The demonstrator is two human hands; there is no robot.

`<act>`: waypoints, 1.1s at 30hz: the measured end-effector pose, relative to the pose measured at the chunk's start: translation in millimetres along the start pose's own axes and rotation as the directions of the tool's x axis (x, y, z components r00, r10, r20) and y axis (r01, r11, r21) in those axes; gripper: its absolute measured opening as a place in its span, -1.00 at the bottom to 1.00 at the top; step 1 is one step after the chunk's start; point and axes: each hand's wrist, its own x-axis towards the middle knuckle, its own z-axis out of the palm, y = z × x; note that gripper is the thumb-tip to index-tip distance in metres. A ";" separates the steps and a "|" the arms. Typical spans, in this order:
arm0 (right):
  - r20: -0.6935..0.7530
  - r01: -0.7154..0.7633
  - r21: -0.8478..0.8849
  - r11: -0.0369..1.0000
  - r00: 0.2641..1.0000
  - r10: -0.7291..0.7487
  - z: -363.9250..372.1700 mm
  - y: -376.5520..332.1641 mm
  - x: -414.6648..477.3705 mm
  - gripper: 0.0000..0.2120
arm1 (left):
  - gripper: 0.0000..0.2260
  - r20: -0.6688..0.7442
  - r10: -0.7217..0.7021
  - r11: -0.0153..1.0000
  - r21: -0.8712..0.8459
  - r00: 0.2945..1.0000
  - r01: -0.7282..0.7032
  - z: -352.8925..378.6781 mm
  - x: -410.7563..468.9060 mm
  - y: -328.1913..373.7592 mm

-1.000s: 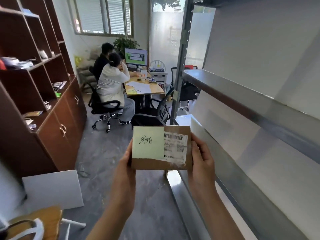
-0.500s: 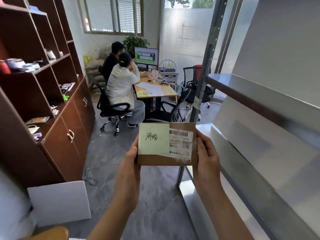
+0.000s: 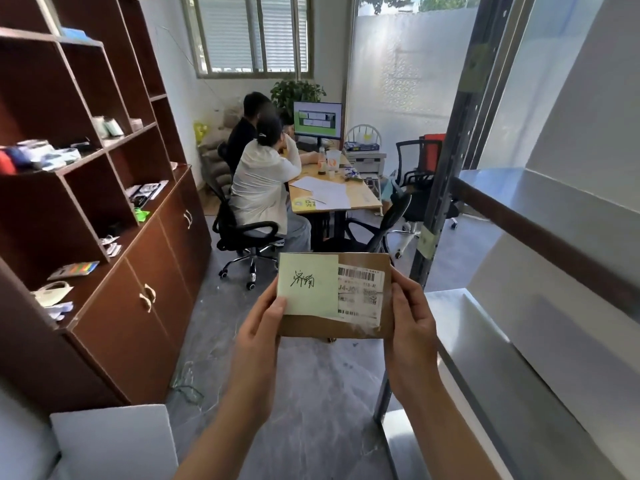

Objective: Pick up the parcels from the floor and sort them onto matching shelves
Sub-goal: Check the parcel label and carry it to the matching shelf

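Note:
A flat brown cardboard parcel (image 3: 332, 325) is held upright in front of me, above the grey floor. It bears a green sticky note with handwriting and a white barcode label. My left hand (image 3: 261, 327) grips its left edge, thumb on the note. My right hand (image 3: 410, 318) grips its right edge. A metal shelf rack (image 3: 519, 317) with bare steel shelves stands just to the right of the parcel.
A dark wooden cabinet (image 3: 131, 299) with open shelves lines the left wall. Two people (image 3: 263, 188) sit on office chairs at a desk (image 3: 332, 199) with a monitor ahead. A white board (image 3: 114, 441) leans at lower left. Grey floor runs between cabinet and rack.
The view has shifted away from the metal rack, so it sits further right and more floor shows. The parcel stays held in both hands at the same height.

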 end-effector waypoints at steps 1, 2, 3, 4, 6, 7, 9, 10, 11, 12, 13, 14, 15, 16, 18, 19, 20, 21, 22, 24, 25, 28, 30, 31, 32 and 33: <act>0.005 -0.010 0.008 1.000 1.000 0.010 -1.5 2.1 17.2 -0.70 | -0.70 -0.007 -0.005 1.000 0.004 1.000 0.005 8.9 13.5 -3.6; 0.007 -0.024 0.018 1.000 1.000 0.024 -3.0 4.4 33.8 -0.70 | -0.70 -0.014 -0.011 1.000 0.012 1.000 0.012 17.8 25.9 -7.3; 0.007 -0.039 0.028 0.999 0.999 0.039 -4.8 7.2 49.3 -0.70 | -0.71 -0.023 -0.016 1.000 0.023 1.000 0.016 26.5 37.3 -11.1; 0.005 -0.050 0.039 0.998 0.999 0.050 -6.9 10.1 63.6 -0.69 | -0.72 -0.031 -0.018 0.999 0.031 0.999 0.019 34.7 47.5 -14.4; 0.003 -0.064 0.058 0.996 0.998 0.064 -11.6 16.0 87.6 -0.69 | -0.74 -0.042 -0.024 0.999 0.040 0.999 0.026 48.4 66.6 -20.7; 0.002 -0.067 0.066 0.996 0.998 0.067 -13.7 18.8 97.6 -0.69 | -0.75 -0.040 -0.026 0.999 0.044 0.999 0.027 54.5 75.2 -23.1; -0.010 -0.077 0.079 0.994 0.997 0.078 -17.7 24.5 114.2 -0.70 | -0.75 -0.036 -0.041 0.998 0.053 0.999 0.043 64.1 90.0 -28.6; -0.018 -0.083 0.081 0.993 0.996 0.085 -19.7 27.0 120.9 -0.71 | -0.75 -0.037 -0.052 0.997 0.055 0.998 0.054 67.9 95.9 -31.8; -0.025 -0.086 0.079 0.993 0.996 0.088 -21.3 29.3 126.9 -0.71 | -0.75 -0.039 -0.059 0.997 0.056 0.998 0.061 71.3 100.9 -34.5; -0.027 -0.086 0.075 0.993 0.996 0.089 -22.9 30.7 132.1 -0.72 | -0.76 -0.040 -0.063 0.996 0.057 0.997 0.065 74.3 105.2 -37.0; -0.027 -0.084 0.068 0.994 0.996 0.086 -24.7 31.8 136.6 -0.72 | -0.76 -0.040 -0.067 0.996 0.056 0.997 0.069 77.1 109.3 -39.7; -0.025 -0.080 0.058 0.995 0.996 0.082 -26.4 32.3 140.6 -0.71 | -0.76 -0.038 -0.068 0.996 0.054 0.997 0.070 79.8 113.1 -42.0; -0.024 -0.075 0.048 0.996 0.997 0.076 -27.9 32.1 144.4 -0.70 | -0.75 -0.030 -0.065 0.996 0.054 0.997 0.067 83.0 116.8 -43.4; -0.028 -0.070 0.040 0.997 0.997 0.072 -29.3 31.3 147.6 -0.70 | -0.75 -0.020 -0.061 0.997 0.055 0.998 0.062 86.1 120.0 -44.4; -0.053 -0.067 0.030 0.997 0.996 0.068 -32.2 29.5 153.6 -0.72 | -0.76 -0.006 -0.055 0.997 0.050 0.998 0.055 91.3 127.0 -48.2; -0.067 -0.065 0.028 0.997 0.995 0.067 -33.9 29.2 156.5 -0.74 | -0.76 0.002 -0.056 0.997 0.045 0.998 0.056 94.0 130.6 -50.8; -0.078 -0.063 0.027 0.998 0.995 0.065 -36.0 29.1 158.7 -0.74 | -0.77 0.014 -0.062 0.997 0.044 0.998 0.061 96.6 134.1 -54.0; -0.087 -0.058 0.026 0.998 0.994 0.060 -38.5 29.4 161.0 -0.74 | -0.78 0.029 -0.070 0.997 0.043 0.997 0.069 99.9 137.4 -57.4; -0.097 -0.052 0.020 0.998 0.994 0.054 -41.3 29.7 163.0 -0.74 | -0.78 0.042 -0.079 0.996 0.042 0.996 0.077 103.1 141.1 -61.8; -0.129 -0.044 0.000 0.999 0.991 0.044 -47.7 31.6 167.1 -0.74 | -0.81 0.068 -0.097 0.995 0.044 0.993 0.095 108.9 148.7 -72.3; -0.147 -0.041 -0.008 0.999 0.988 0.040 -51.0 33.5 169.2 -0.74 | -0.82 0.083 -0.109 0.993 0.045 0.991 0.106 111.3 152.5 -78.0; -0.213 -0.033 -0.024 0.999 0.977 0.027 -58.8 42.4 175.5 -0.75 | -0.67 0.131 -0.149 0.988 0.056 0.980 0.142 117.2 167.0 -93.6; -0.263 -0.019 -0.037 0.999 0.965 0.008 -60.7 49.1 180.5 -0.75 | -0.63 0.161 -0.172 0.984 0.074 0.972 0.162 120.6 182.0 -103.6; -0.289 -0.009 -0.040 0.999 0.957 -0.003 -60.1 52.6 184.5 -0.75 | -0.64 0.183 -0.177 0.983 0.087 0.967 0.163 122.6 191.3 -108.0; -0.318 -0.001 -0.032 0.999 0.948 -0.009 -58.6 56.2 189.0 -0.75 | -0.66 0.207 -0.182 0.981 0.104 0.961 0.164 123.9 201.6 -112.0; -0.350 0.004 -0.018 1.000 0.937 -0.010 -56.0 59.7 194.4 -0.75 | -0.67 0.236 -0.188 0.979 0.122 0.953 0.163 124.9 212.4 -115.1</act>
